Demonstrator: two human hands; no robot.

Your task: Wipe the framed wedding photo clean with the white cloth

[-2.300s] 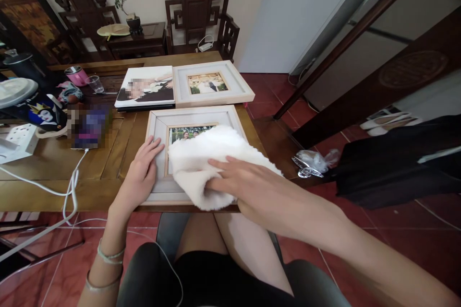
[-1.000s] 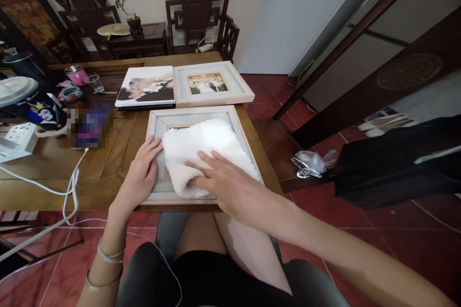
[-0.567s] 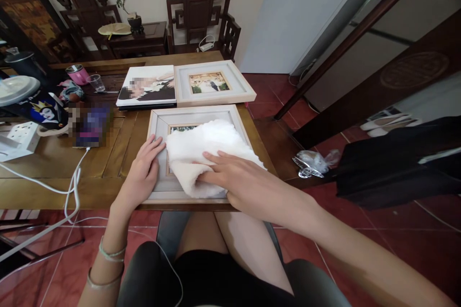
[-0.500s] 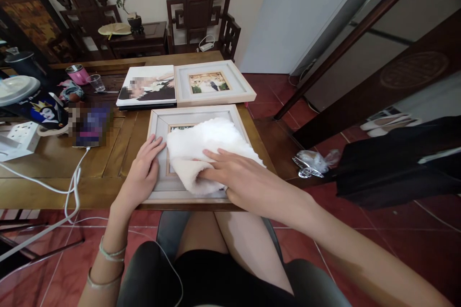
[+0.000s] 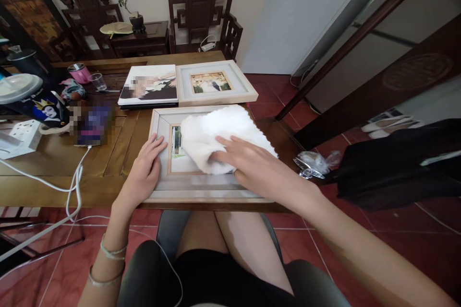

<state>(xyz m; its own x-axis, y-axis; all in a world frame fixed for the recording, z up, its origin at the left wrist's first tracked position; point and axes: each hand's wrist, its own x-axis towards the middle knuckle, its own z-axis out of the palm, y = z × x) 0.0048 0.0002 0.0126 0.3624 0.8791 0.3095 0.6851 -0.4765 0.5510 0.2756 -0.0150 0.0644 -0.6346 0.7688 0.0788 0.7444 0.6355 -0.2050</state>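
Your right hand [image 5: 254, 165] is clasping a thick white cloth [image 5: 225, 127], with two fingers lying slightly apart on top and one digit reaching into a curled fold; your thumb is mostly hiding, so you cannot tell how tightly it is pinching. Your left hand [image 5: 146, 170] is gripping nothing: it is resting palm down, fingers loosely extended, on the left border of the picture frame [image 5: 201, 187]. That frame is lying flat at the table's near edge, right in front of your lap, and the cloth is covering most of its photo [image 5: 177, 143], leaving a left strip showing. Just beyond, a second frame [image 5: 248, 91] is lying beside a white-edged photo panel [image 5: 147, 84]. Farther left on the wooden table [image 5: 118, 163], a dark cup [image 5: 46, 110] and a pink mug [image 5: 79, 74] are standing.
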